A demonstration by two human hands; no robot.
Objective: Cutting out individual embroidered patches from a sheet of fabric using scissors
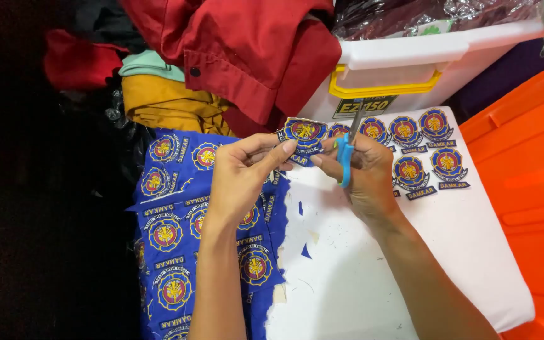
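the left hand [242, 173] pinches a round blue embroidered cloth badge [304, 135] just above the white table [354, 277]. the right hand [363, 173] is closed around blue-handled scissors [346, 151], touching the badge. finished badges [426, 148] lie on the table beside that hand.

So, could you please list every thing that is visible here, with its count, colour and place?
held patch: one, blue with red and yellow, between both hands
scissors: one, blue handles, in right hand
cut patches: several, blue, on white surface at right
patch sheet: one, blue, at left
white surface: one, centre
storage box: one, white, yellow latch, top right
clothes: pile, red, mustard, green, top left
orange lid: one, right edge
left hand: pinches patch
right hand: grips scissors
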